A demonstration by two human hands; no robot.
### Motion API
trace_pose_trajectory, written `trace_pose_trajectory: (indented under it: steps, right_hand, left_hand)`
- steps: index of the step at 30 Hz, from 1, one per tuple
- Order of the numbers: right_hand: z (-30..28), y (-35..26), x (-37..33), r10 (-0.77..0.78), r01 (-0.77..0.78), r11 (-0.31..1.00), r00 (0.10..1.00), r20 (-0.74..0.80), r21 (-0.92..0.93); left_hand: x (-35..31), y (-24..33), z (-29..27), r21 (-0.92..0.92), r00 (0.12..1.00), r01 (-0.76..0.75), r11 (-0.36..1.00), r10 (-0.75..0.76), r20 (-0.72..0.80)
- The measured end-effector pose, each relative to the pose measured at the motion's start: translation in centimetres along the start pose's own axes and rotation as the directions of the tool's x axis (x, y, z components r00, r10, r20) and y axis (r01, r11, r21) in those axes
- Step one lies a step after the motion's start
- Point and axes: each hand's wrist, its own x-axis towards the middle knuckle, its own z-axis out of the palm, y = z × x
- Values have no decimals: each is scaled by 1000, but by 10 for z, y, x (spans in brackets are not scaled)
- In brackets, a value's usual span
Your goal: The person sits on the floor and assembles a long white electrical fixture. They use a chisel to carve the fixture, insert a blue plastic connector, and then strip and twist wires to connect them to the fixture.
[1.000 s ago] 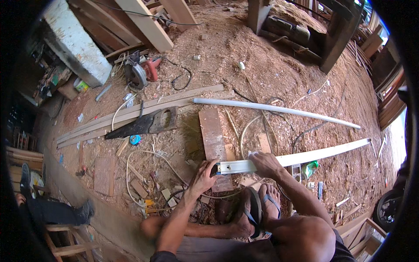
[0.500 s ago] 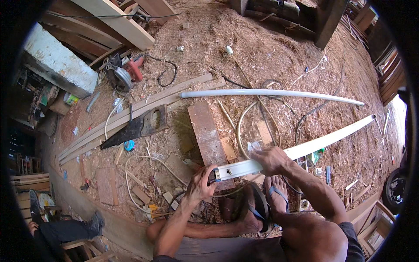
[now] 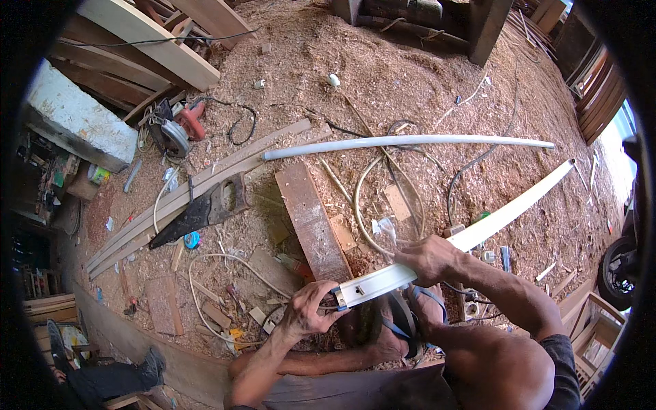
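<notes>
Across my lap side runs a long white tube-light batten (image 3: 471,234), its far end raised to the right. My right hand (image 3: 429,260) wraps round it at about a third of its length, fingers closed. At its left end, my left hand (image 3: 311,309) pinches the dark-blue end piece (image 3: 339,298) between thumb and fingers. A small slot with a metal part shows on the batten's face near that end. Below it stands a dusty wooden block (image 3: 307,215). Beyond lies a long white tube (image 3: 410,141), resting partly on wooden strips.
Sawdust and shavings cover the ground. To the left lie a handsaw (image 3: 205,208), wooden strips (image 3: 147,219), a blue tape roll (image 3: 192,240) and a circular saw (image 3: 174,130). Cables (image 3: 361,198) loop across the middle. Another person's leg (image 3: 116,376) shows at lower left.
The batten's left end has come down and nearer to me, with both hands still on it. The whole view has shifted, so the surroundings sit farther left.
</notes>
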Motion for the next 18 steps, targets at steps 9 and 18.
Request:
trace_pose_trajectory:
  steps: [9,18]
  right_hand:
    - [13,-3,-13,-146,105,979,960,-240,-173]
    - [34,-3,-28,-205,82,940,912,-356,-332]
  left_hand:
    - [-3,-4,3,153,967,-235,960,247,-68]
    - [-19,0,-26,-581,868,61,811,-331,-371]
